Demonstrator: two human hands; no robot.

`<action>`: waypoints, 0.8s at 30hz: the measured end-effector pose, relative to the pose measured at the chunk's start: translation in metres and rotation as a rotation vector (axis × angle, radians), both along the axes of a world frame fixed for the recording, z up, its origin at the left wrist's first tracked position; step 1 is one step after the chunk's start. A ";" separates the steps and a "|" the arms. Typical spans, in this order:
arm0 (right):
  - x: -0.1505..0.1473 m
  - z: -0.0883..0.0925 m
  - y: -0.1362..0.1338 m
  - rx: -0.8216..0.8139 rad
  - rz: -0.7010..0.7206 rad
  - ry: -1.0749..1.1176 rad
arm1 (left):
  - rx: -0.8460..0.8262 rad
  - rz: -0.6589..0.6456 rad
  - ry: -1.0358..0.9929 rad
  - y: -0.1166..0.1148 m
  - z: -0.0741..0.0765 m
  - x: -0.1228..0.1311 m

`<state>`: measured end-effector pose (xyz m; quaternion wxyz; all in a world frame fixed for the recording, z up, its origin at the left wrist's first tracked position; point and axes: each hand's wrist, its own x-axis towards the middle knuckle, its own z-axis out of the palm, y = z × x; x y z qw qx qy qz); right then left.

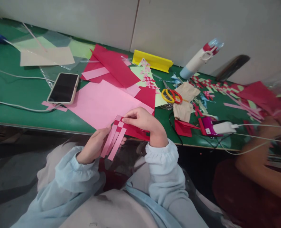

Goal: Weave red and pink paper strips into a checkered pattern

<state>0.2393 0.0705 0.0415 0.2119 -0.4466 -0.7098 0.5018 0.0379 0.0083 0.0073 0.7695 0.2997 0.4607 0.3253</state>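
Note:
Between my hands is a small woven piece of paper strips (118, 126), checked in pink and red at its top, with loose pink strip ends hanging toward me. My left hand (95, 144) holds it from the left, its fingers passing behind the strips and showing at the right side. My right hand (141, 122) pinches the upper right corner of the checked part between thumb and fingers. Just beyond them, a large pink paper sheet (104, 101) lies on the green table, with red paper (118, 68) behind it.
A phone (64, 88) with a cable lies at left. Scissors (171, 96), a yellow folded card (152, 60) and a bottle (199, 60) stand or lie toward the back right. Nearer the edge is a white plug (223, 127) with cables. A co-worker's arm (261, 158) reaches in at right.

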 end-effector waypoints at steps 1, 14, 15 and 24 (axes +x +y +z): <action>-0.001 -0.001 0.000 -0.002 0.004 0.008 | -0.007 -0.011 -0.010 0.000 0.000 0.000; -0.006 0.012 -0.007 0.057 0.007 0.128 | 0.489 -0.099 0.347 0.001 0.008 -0.010; -0.006 0.017 -0.010 0.085 -0.005 0.152 | 0.594 -0.077 0.458 0.001 0.012 -0.013; -0.014 0.042 -0.027 0.834 -0.147 0.161 | 1.685 0.091 1.122 0.011 0.036 -0.032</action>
